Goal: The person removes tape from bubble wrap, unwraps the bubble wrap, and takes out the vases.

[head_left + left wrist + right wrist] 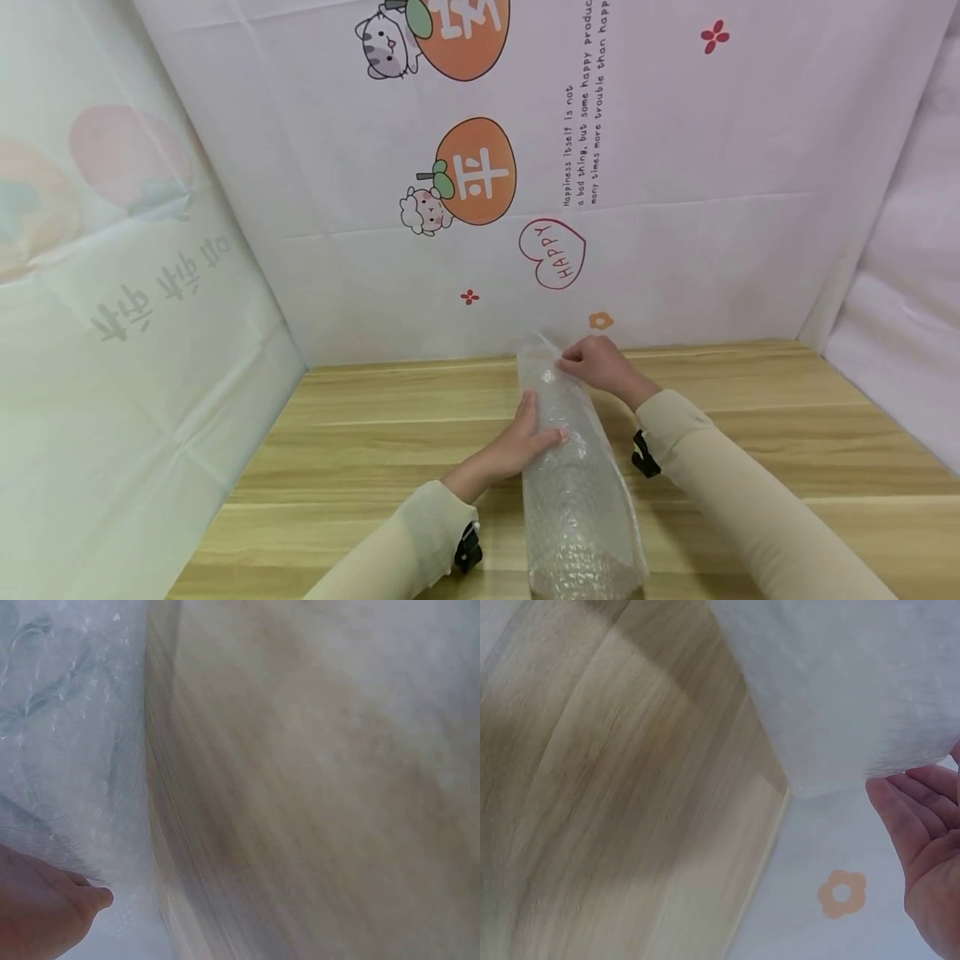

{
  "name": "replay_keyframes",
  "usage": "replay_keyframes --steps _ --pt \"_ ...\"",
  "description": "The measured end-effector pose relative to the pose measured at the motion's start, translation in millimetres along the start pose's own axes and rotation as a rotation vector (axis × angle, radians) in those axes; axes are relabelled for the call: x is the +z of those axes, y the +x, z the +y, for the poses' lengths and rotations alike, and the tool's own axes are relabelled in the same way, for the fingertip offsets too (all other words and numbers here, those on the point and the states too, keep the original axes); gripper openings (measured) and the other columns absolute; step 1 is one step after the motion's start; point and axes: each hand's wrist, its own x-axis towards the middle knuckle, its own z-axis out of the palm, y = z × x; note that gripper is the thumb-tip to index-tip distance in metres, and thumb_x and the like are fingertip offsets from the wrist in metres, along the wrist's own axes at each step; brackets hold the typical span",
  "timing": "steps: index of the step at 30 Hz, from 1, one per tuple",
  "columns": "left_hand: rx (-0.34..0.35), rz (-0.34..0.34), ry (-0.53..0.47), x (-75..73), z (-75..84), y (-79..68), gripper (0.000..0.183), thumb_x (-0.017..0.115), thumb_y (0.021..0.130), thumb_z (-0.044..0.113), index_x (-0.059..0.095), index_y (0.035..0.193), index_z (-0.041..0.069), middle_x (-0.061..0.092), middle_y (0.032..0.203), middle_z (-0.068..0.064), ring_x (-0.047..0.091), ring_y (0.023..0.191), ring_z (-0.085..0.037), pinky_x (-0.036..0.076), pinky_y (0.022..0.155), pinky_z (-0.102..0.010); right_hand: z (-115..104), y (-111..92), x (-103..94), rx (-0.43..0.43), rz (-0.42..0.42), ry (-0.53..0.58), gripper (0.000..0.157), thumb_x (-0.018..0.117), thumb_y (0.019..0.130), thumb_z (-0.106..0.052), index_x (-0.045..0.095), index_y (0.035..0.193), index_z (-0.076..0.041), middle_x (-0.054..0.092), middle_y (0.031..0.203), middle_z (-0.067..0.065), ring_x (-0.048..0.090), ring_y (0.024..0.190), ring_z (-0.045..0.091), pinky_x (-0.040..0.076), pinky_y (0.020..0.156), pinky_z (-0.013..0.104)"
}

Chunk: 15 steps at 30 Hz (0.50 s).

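Observation:
A long roll of clear bubble wrap [570,492] lies lengthwise on the wooden table, its far end near the back wall. My left hand [513,446] rests on the roll's left side, thumb extended across the top. Part of that hand [45,907] shows against the bubble wrap [75,750] in the left wrist view. Near the far end, my right hand [603,367] pinches the wrap's loose edge. The right wrist view shows the fingers of my right hand [930,840] at the border of the bubble wrap [832,697]; the thumb is mostly hidden.
The wooden table [390,425] extends to both sides of the roll. A white printed cloth [675,250] hangs behind it, and another white cloth [97,392] hangs along the left. Black straps [645,454] show at both wrists.

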Motion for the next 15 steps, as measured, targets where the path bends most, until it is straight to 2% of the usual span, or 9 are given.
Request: replay_keyframes --steps 4,8,12,15 --pt "0.001 0.0 -0.001 -0.3 -0.4 -0.7 0.1 0.051 0.093 0.049 -0.01 0.151 -0.004 -0.014 0.158 -0.02 -0.008 0.145 -0.027 0.006 0.116 -0.045 0.9 0.9 2.3 -0.036 0.004 -0.031 0.03 0.065 0.092 -0.015 0.067 0.063 -0.008 0.047 0.052 -0.007 0.036 0.049 0.009 0.033 0.049 0.026" --pt "0.001 0.0 -0.001 -0.4 0.0 -1.2 0.1 0.051 0.093 0.049 -0.01 0.151 -0.004 -0.014 0.158 -0.02 -0.008 0.145 -0.027 0.007 0.116 -0.045 1.5 1.7 3.6 -0.086 0.012 -0.076 0.037 0.065 0.092 -0.014 0.057 0.056 -0.013 0.037 0.049 -0.009 0.032 0.048 0.008 0.031 0.048 0.026" --pt "0.001 0.005 -0.005 -0.1 -0.4 -0.3 0.1 0.052 0.092 0.048 -0.01 0.151 -0.004 -0.013 0.158 -0.02 -0.007 0.145 -0.027 0.007 0.116 -0.045 1.3 1.7 3.5 -0.13 0.022 -0.106 0.037 0.065 0.092 -0.013 0.057 0.056 -0.013 0.039 0.05 -0.009 0.034 0.049 0.008 0.032 0.049 0.026" --pt "0.002 0.006 -0.006 0.0 -0.6 0.3 0.1 0.052 0.092 0.048 -0.009 0.151 -0.004 -0.012 0.158 -0.02 -0.007 0.145 -0.027 0.007 0.116 -0.045 1.3 1.4 3.4 -0.144 0.033 -0.117 0.032 0.065 0.092 -0.012 0.063 0.061 -0.012 0.043 0.051 -0.009 0.036 0.049 0.008 0.034 0.049 0.027"
